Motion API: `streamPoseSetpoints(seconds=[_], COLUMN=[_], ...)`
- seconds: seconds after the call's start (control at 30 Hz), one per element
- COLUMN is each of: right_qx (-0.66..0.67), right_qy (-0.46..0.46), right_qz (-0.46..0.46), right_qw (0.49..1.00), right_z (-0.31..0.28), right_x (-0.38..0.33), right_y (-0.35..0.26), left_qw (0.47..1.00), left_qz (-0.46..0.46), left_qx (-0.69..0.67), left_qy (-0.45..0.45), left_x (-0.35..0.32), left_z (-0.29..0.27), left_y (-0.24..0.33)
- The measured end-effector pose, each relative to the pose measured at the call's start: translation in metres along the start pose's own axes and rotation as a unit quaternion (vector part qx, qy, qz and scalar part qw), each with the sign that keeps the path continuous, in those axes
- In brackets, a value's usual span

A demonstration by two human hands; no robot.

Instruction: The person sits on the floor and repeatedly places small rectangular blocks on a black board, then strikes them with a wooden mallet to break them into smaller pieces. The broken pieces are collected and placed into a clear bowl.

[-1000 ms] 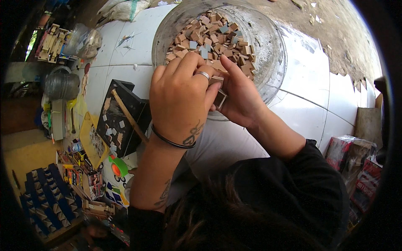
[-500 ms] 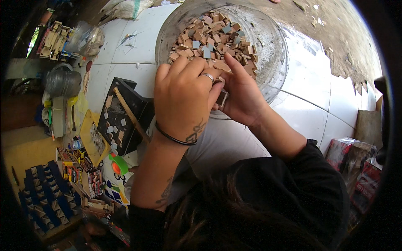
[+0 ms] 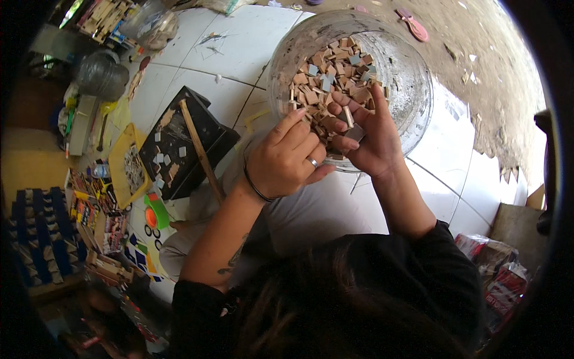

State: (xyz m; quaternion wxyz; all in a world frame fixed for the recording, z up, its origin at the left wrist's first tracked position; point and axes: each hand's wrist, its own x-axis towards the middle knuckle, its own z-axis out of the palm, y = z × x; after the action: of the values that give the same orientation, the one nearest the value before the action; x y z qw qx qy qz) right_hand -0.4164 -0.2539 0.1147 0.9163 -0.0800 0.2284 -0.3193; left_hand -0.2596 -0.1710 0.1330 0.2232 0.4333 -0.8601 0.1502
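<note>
A large clear round bowl sits on my lap, filled with small square brown, tan and grey tiles. My right hand rests palm up over the bowl's near rim with a few small tile pieces lying on its fingers and palm. My left hand, wearing a ring and a dark wrist band, hovers just left of it at the rim, fingers curled, its fingertips close to the pieces in the right palm.
A black tray with scattered tiles and a wooden stick lies on the white tiled floor to my left. Further left are a yellow tray, plastic jars, a green and orange toy and boxes of colourful clutter. Bare dirt lies beyond the bowl.
My left hand has slid off the right hand toward the left, uncovering the right palm, which has opened upward with tile pieces on it.
</note>
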Motion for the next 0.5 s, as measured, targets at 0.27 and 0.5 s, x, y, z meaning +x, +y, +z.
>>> streamPoseSetpoints(seconds=[0.27,0.5], right_qx=[-0.345,-0.998], right_qy=[0.018,0.015], right_qz=[-0.275,-0.005], right_qw=[0.897,0.056], right_z=[0.032,0.053], right_x=[0.009,0.108], right_y=[-0.033,-0.055], left_qw=[0.997,0.997], left_qz=[-0.011,-0.005], left_qx=[-0.045,-0.043], left_qy=[0.067,0.069], left_x=[-0.009,-0.014], left_z=[0.016,0.022], left_y=[-0.004,-0.001])
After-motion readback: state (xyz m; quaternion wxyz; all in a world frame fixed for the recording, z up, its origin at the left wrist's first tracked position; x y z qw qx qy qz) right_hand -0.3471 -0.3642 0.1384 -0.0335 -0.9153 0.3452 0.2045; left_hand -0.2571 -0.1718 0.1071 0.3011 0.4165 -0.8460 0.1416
